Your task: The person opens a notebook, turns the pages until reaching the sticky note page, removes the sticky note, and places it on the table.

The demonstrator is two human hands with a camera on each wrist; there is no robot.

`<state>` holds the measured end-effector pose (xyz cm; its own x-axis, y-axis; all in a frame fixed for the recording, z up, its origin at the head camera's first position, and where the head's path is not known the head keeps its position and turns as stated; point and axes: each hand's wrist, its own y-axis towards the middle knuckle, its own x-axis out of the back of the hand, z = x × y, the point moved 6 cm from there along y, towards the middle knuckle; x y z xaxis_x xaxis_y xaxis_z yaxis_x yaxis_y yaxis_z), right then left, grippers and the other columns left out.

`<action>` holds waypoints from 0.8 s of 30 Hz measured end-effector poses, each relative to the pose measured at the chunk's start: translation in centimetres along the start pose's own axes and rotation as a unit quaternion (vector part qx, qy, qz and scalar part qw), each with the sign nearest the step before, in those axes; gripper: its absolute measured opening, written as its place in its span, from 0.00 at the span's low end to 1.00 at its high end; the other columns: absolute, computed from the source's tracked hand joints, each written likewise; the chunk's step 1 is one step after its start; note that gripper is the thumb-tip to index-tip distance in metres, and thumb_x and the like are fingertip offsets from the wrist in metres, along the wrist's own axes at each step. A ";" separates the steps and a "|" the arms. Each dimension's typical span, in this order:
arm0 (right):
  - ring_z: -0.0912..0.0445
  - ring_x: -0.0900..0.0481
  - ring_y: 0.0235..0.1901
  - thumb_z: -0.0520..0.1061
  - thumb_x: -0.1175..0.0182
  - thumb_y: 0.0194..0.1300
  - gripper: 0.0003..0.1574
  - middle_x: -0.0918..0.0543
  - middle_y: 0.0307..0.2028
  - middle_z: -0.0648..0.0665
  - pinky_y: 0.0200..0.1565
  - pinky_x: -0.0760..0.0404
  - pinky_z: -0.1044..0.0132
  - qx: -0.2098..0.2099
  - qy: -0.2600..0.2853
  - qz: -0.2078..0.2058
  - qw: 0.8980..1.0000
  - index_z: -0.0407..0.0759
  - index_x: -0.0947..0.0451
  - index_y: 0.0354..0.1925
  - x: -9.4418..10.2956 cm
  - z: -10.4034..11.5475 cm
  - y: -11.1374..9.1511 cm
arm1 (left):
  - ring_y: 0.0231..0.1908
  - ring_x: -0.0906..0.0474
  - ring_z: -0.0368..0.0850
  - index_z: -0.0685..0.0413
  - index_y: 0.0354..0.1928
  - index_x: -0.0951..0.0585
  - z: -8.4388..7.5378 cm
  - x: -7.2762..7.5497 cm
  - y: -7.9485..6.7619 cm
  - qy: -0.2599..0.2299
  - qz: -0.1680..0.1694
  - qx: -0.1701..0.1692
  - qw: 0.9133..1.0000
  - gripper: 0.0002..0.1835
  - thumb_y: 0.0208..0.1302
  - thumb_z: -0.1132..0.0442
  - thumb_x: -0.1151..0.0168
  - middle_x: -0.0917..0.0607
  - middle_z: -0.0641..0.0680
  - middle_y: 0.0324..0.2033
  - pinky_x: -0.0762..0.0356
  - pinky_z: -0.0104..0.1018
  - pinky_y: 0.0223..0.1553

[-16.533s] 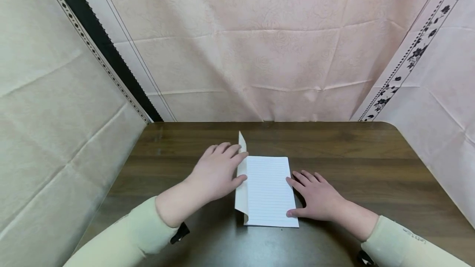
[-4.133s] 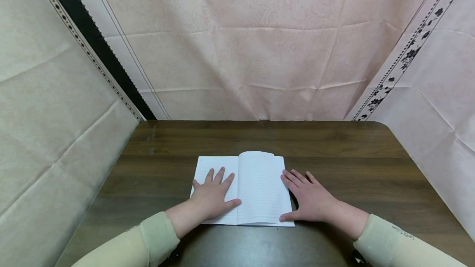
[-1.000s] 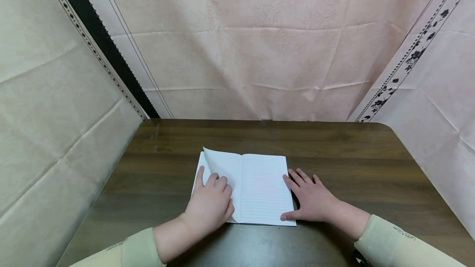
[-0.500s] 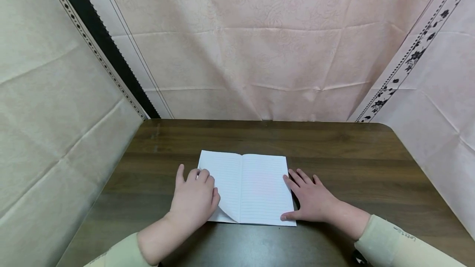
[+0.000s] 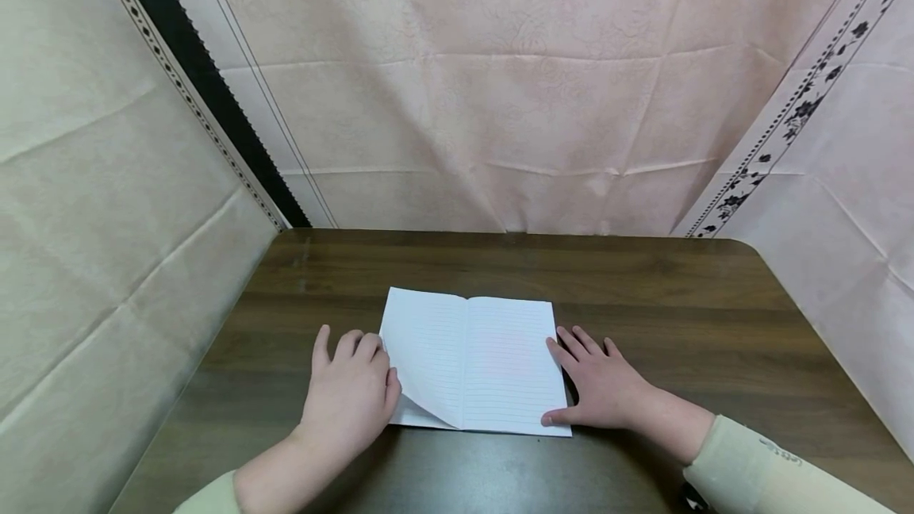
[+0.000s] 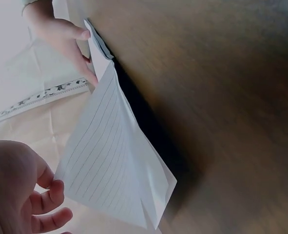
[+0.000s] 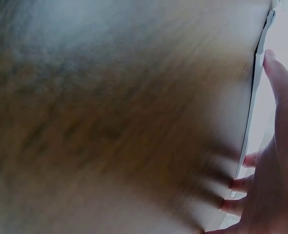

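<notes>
An open notebook (image 5: pixel 505 363) with ruled white pages lies on the brown wooden table. At its left side my left hand (image 5: pixel 350 395) pinches the outer edge of a page between thumb and curled index finger; the left wrist view shows this ruled page (image 6: pixel 97 156) lifted and bowed above the leaves under it. The page's near corner curls up, baring the sheet below. My right hand (image 5: pixel 603 383) rests on the notebook's right edge with spread, straight fingers, thumb near the lower corner. In the right wrist view these fingers (image 7: pixel 239 184) lie along the notebook's thin edge.
The wooden table (image 5: pixel 643 284) extends around the notebook on all sides. A pale pink patterned cloth (image 5: pixel 500 141) hangs behind it, with white cloths at left and right. A dark strip (image 5: pixel 214 86) runs down the left corner.
Over the last second my left hand has drawn the pinched page leftward, laying it flatter over the left side. Earlier, that hand lay flat on the left page. The right hand keeps its place.
</notes>
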<state>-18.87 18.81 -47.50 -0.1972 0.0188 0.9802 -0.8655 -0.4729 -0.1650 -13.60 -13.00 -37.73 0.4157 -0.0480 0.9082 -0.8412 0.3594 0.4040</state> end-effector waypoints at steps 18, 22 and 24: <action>0.39 0.48 0.74 0.93 0.53 0.43 0.77 0.45 0.76 0.39 0.62 0.43 0.28 0.000 -0.001 0.003 1.000 0.46 0.45 0.77 -0.1 0.0 0.1 | 0.52 0.28 0.60 0.53 0.22 0.18 1.9 -1.5 -2.0 -0.013 0.154 0.080 0.985 0.13 0.62 0.57 0.43 0.19 0.54 0.41 0.43 0.71 0.59; 0.39 0.49 0.74 0.93 0.53 0.43 0.77 0.45 0.76 0.39 0.62 0.43 0.28 -0.001 -0.001 0.005 1.000 0.47 0.45 0.77 -0.1 0.0 0.1 | 0.51 0.28 0.60 0.53 0.23 0.17 2.1 -2.0 -2.4 -0.016 0.166 0.086 0.982 0.13 0.62 0.57 0.42 0.19 0.54 0.41 0.43 0.72 0.59; 0.39 0.49 0.74 0.93 0.53 0.43 0.77 0.46 0.76 0.39 0.62 0.43 0.28 -0.002 -0.001 0.007 1.000 0.47 0.45 0.77 -0.1 0.0 0.1 | 0.51 0.27 0.60 0.53 0.23 0.17 2.2 -2.3 -2.6 -0.010 0.165 0.083 0.983 0.13 0.62 0.57 0.41 0.19 0.54 0.40 0.43 0.72 0.59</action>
<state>-18.93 18.81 -47.63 -0.2079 0.0102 0.9781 -0.8642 -0.4704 -0.1787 -13.14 -15.86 -40.65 0.1051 0.0263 0.9941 -0.9747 0.2012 0.0977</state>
